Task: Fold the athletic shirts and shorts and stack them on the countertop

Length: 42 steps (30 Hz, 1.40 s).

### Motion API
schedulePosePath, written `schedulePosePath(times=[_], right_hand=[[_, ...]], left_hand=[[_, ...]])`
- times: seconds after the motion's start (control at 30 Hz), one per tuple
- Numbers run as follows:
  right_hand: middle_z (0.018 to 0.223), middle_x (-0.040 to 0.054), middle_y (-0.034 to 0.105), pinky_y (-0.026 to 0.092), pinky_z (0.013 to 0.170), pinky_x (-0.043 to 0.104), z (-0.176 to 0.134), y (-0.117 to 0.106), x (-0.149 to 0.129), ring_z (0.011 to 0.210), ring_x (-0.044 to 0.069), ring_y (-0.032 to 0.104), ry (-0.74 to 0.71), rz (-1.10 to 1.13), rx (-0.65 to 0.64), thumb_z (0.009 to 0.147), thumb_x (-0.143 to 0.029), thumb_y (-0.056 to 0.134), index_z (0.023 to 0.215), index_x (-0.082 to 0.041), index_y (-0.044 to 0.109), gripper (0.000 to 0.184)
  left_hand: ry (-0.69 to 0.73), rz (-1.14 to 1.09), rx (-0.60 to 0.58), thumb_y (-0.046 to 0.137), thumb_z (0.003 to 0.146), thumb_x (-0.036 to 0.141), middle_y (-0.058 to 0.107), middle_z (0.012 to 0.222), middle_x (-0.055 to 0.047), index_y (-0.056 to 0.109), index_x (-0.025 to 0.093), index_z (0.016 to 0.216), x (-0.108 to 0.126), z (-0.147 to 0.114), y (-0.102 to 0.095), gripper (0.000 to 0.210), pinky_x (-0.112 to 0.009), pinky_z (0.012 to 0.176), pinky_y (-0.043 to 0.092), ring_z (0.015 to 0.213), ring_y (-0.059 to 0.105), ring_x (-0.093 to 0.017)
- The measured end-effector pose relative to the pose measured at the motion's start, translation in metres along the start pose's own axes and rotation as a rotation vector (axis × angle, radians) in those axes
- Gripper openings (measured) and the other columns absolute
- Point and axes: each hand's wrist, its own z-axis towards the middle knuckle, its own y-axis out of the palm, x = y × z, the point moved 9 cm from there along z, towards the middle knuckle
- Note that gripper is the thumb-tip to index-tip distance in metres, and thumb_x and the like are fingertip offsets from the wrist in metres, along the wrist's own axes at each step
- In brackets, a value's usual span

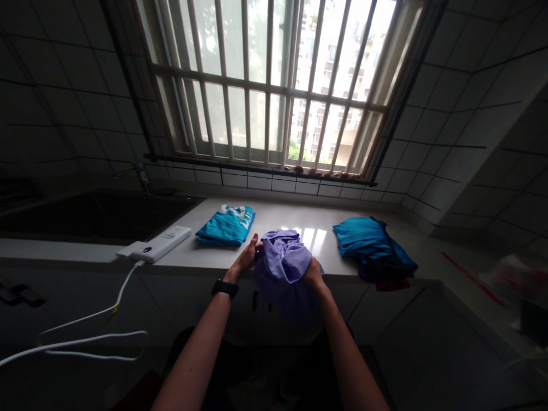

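A crumpled purple garment (285, 262) hangs partly over the front edge of the white counter (299, 212). My left hand (247, 257), with a dark watch on the wrist, grips its left side. On the other side my right hand (314, 274) is closed on the cloth, its fingertips hidden in the folds. To the left lies a folded teal T-shirt (222, 227) with white print. Over on the right sits a pile of blue and dark folded clothes (372, 242), part of it reaching past the counter's edge.
A white power bank (166, 242) with a white cable (122, 291) lies left, beside the dark sink (98, 217) and its faucet (143, 178). A barred window (269, 88) is behind the counter. At right are a red strip (473, 278) and a plastic bag (511, 277).
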Motion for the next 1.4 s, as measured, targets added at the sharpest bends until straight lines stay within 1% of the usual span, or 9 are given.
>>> schedulePosePath(times=[0.2,0.4,0.5,0.63,0.77,0.9,1.07,1.2,1.4], right_hand=[[0.072,0.0102,0.075,0.059,0.069,0.034,-0.001,-0.003,-0.002,0.083,0.033,0.076,-0.022,0.017,0.027,0.065,-0.022,0.065,0.064,-0.027,0.048,0.018],[0.075,0.0113,0.075,0.06,0.07,0.037,0.0,-0.001,-0.001,0.085,0.036,0.076,-0.015,0.013,0.014,0.066,-0.021,0.065,0.066,-0.028,0.048,0.018],[0.077,0.0128,0.075,0.06,0.073,0.039,0.0,0.001,0.002,0.088,0.038,0.076,0.004,0.006,-0.001,0.067,-0.021,0.066,0.068,-0.027,0.05,0.017],[0.078,0.0122,0.074,0.06,0.073,0.039,0.0,0.003,0.003,0.089,0.038,0.075,-0.006,0.017,-0.013,0.067,-0.022,0.068,0.068,-0.027,0.051,0.018],[0.076,0.0121,0.074,0.06,0.07,0.038,0.0,0.004,0.003,0.087,0.037,0.076,-0.022,0.038,-0.007,0.068,-0.022,0.067,0.065,-0.027,0.047,0.02],[0.074,0.0119,0.074,0.059,0.069,0.036,0.0,0.003,0.003,0.086,0.037,0.076,-0.024,0.044,0.009,0.067,-0.023,0.066,0.064,-0.027,0.046,0.02],[0.077,0.0115,0.076,0.058,0.07,0.035,0.0,0.002,0.003,0.087,0.036,0.077,-0.024,0.049,0.03,0.064,-0.024,0.067,0.063,-0.027,0.045,0.022],[0.072,0.0107,0.075,0.058,0.069,0.036,0.0,0.003,0.004,0.08,0.034,0.076,-0.032,0.079,0.044,0.061,-0.025,0.068,0.063,-0.027,0.045,0.023],[0.078,0.0127,0.075,0.059,0.075,0.04,0.0,0.0,0.004,0.086,0.037,0.076,-0.011,0.105,0.042,0.063,-0.023,0.067,0.068,-0.026,0.052,0.017]], left_hand=[[-0.069,-0.034,-0.097,0.025,0.082,0.094,0.067,0.063,-0.008,0.08,0.012,0.093,-0.004,-0.003,0.003,0.099,-0.03,0.053,0.044,0.052,0.054,-0.017],[-0.032,0.016,-0.068,0.032,0.087,0.086,0.071,0.067,-0.008,0.079,0.013,0.094,0.003,-0.003,0.001,0.087,-0.031,0.061,0.049,0.059,0.062,-0.019],[-0.011,-0.008,-0.046,0.04,0.087,0.083,0.075,0.073,-0.008,0.075,0.011,0.112,0.007,-0.005,0.001,0.083,-0.032,0.067,0.052,0.066,0.068,-0.021],[-0.026,-0.06,-0.02,0.041,0.086,0.083,0.08,0.096,-0.014,0.067,0.01,0.133,0.006,-0.006,-0.001,0.09,-0.036,0.074,0.055,0.079,0.073,-0.026],[-0.034,-0.133,-0.013,0.038,0.088,0.084,0.078,0.114,-0.018,0.066,0.011,0.136,0.001,-0.002,-0.001,0.091,-0.041,0.082,0.057,0.094,0.074,-0.031],[0.032,-0.062,0.001,0.066,0.08,0.07,0.077,0.117,-0.019,0.065,0.011,0.134,0.001,0.003,-0.002,0.081,-0.044,0.094,0.057,0.108,0.072,-0.033],[0.138,0.126,-0.102,0.086,0.067,0.044,0.071,0.13,-0.019,0.059,0.016,0.142,0.01,-0.001,0.009,0.085,-0.048,0.102,0.056,0.121,0.068,-0.033],[0.185,0.212,-0.219,0.091,0.06,0.04,0.066,0.14,-0.017,0.065,0.018,0.136,0.012,-0.006,0.021,0.084,-0.048,0.113,0.048,0.133,0.06,-0.034],[0.168,0.266,-0.192,0.083,0.066,0.035,0.074,0.111,-0.011,0.071,0.018,0.124,0.012,-0.006,0.02,0.062,-0.039,0.09,0.058,0.108,0.07,-0.029]])
